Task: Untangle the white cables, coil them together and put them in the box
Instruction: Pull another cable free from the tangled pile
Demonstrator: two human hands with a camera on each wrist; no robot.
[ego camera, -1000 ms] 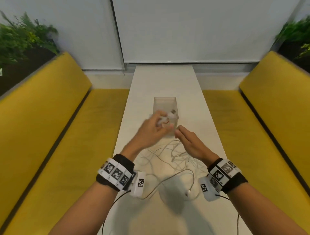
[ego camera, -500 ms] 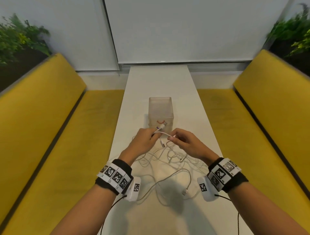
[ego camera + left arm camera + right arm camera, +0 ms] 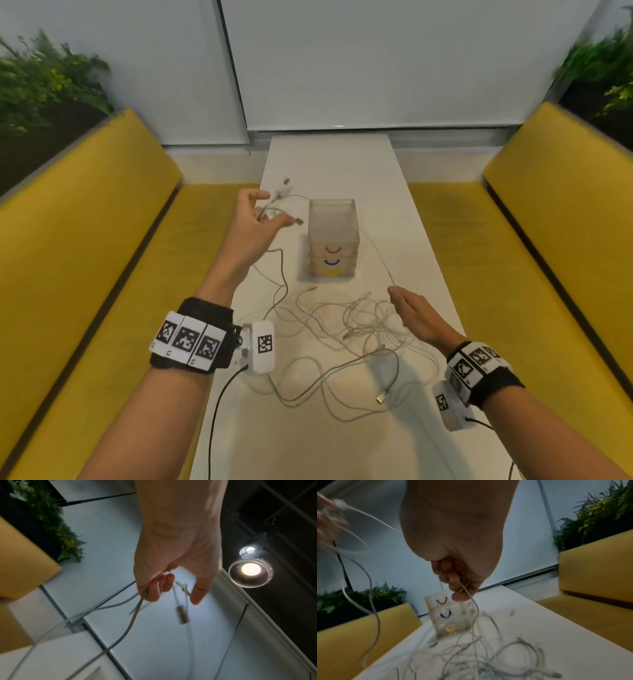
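A tangle of white cables [image 3: 356,329] lies on the white table [image 3: 329,164] in front of a clear plastic box [image 3: 332,236] with red, purple and yellow handles. My left hand [image 3: 260,219] is raised left of the box and grips several cable ends [image 3: 147,596], with plugs dangling past its fingers. My right hand [image 3: 407,308] hovers low at the box's right front and pinches one thin cable strand [image 3: 467,592]. That strand [image 3: 380,260] runs taut up past the box toward the left hand.
Yellow benches [image 3: 102,240] flank the narrow table on both sides. Green plants [image 3: 44,85] stand behind the backrests. A loose plug [image 3: 380,399] lies near the table's front, among the cable loops.
My left hand has lifted up and to the left with the cable ends. My right hand has drawn back toward me and to the right, stretching a strand between them.
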